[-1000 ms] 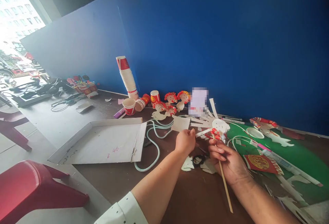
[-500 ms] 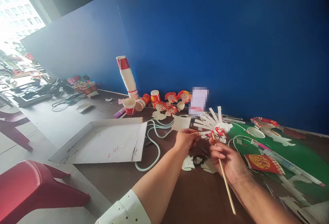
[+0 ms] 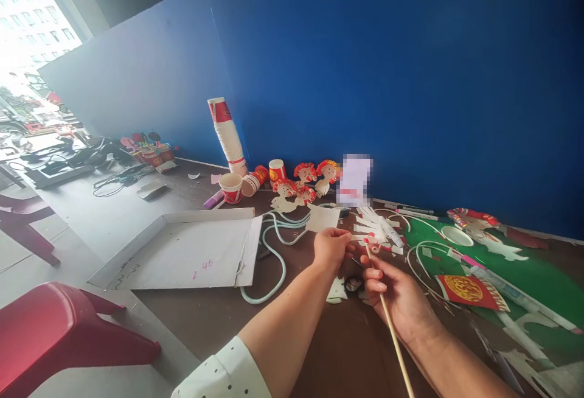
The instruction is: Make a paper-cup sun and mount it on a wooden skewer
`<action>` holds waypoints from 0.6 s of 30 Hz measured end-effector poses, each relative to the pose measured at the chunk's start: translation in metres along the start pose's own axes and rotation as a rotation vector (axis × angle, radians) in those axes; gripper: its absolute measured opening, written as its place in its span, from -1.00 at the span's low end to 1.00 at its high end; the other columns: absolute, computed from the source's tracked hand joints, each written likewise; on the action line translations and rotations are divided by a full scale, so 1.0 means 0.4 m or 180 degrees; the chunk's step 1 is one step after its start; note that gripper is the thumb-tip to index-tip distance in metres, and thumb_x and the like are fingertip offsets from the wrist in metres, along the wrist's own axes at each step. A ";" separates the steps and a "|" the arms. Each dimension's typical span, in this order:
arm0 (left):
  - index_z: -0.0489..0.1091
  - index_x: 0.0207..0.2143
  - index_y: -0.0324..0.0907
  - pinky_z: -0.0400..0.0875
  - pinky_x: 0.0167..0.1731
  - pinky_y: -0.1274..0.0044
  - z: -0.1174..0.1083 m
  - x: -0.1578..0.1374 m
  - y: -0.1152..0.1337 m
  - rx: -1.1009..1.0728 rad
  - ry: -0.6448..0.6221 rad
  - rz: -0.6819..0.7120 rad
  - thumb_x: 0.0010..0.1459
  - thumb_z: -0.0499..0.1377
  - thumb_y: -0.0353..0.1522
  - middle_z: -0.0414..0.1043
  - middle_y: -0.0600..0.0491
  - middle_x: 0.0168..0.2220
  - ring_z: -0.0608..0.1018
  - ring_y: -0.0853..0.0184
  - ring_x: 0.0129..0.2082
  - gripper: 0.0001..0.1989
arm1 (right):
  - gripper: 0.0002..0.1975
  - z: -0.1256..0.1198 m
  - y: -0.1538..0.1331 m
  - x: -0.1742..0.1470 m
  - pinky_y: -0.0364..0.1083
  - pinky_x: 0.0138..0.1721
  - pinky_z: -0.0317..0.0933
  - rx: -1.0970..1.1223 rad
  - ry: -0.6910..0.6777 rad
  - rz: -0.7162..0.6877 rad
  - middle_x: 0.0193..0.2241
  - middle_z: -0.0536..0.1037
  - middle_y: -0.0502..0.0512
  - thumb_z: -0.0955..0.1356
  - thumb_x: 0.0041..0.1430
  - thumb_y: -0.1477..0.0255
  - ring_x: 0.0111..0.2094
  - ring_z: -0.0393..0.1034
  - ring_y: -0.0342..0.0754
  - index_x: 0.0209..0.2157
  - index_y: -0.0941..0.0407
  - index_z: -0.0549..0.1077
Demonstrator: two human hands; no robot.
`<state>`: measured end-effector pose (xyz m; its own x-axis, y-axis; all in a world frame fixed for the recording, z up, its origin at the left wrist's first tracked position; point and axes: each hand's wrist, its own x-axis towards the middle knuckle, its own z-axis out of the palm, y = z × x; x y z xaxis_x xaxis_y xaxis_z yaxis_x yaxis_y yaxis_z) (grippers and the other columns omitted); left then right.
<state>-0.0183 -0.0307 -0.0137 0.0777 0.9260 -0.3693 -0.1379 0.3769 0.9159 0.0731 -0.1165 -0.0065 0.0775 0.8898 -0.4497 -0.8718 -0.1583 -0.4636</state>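
My left hand [image 3: 332,249] is closed in a pinch on a white strip of a cut paper cup [image 3: 371,223]. The strips fan out between my hands, and some are curled, showing red [image 3: 371,239]. My right hand [image 3: 396,294] grips a thin wooden stick [image 3: 393,331], whose upper end meets the red curls. The lower part of that stick runs down toward the bottom edge of the view. Just beneath my hands lie white paper pieces [image 3: 336,290] and a dark ring-shaped item [image 3: 353,283], partly covered by my right hand.
A shallow white box [image 3: 182,252] lies to the left, near pale cables [image 3: 278,264]. Behind are a tall cup stack [image 3: 227,139] and red-curled paper figures [image 3: 305,173]. A green mat [image 3: 538,276] with paper scraps and pens lies right. A red stool [image 3: 55,331] stands at lower left.
The cut cup has turned, and its pale round base no longer faces me. My right hand and the stick's upper end have shifted slightly left. My left hand keeps its pinch.
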 end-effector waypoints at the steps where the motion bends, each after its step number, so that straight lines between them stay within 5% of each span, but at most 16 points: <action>1: 0.40 -0.41 -0.26 0.30 -0.65 0.67 0.000 0.001 -0.001 0.0012 0.0027 0.0006 0.00 0.27 -0.41 0.36 0.11 -0.60 0.44 0.46 -0.60 -0.89 | -0.82 0.001 0.003 -0.001 -0.37 -0.77 0.15 -0.0065 0.0051 -0.0106 -0.51 0.53 0.11 0.37 -0.01 0.64 -0.66 0.25 -0.30 -0.31 0.19 0.44; 9: 0.40 -0.40 -0.25 0.31 -0.64 0.65 0.000 0.010 -0.013 0.0035 -0.0066 0.0091 0.02 0.24 -0.41 0.40 0.09 -0.58 0.45 0.44 -0.59 -0.92 | -0.82 -0.001 0.037 -0.014 -0.30 -0.70 0.27 -0.0474 0.0497 -0.0576 -0.52 0.53 0.07 0.35 -0.01 0.63 -0.61 0.32 -0.23 -0.31 0.16 0.48; 18: 0.38 -0.41 -0.28 0.28 -0.66 0.68 -0.001 -0.014 0.007 -0.0108 -0.0451 -0.0145 0.07 0.21 -0.44 0.30 0.15 -0.65 0.34 0.55 -0.72 -0.94 | -0.78 0.005 0.022 -0.005 -0.39 -0.80 0.05 -0.0338 -0.0144 0.0029 -0.49 0.49 0.06 0.39 -0.08 0.65 -0.67 0.18 -0.34 -0.32 0.18 0.47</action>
<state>-0.0194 -0.0348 -0.0090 0.2227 0.8968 -0.3824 -0.1641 0.4211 0.8920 0.0642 -0.1191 -0.0082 0.0458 0.9061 -0.4205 -0.8160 -0.2089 -0.5390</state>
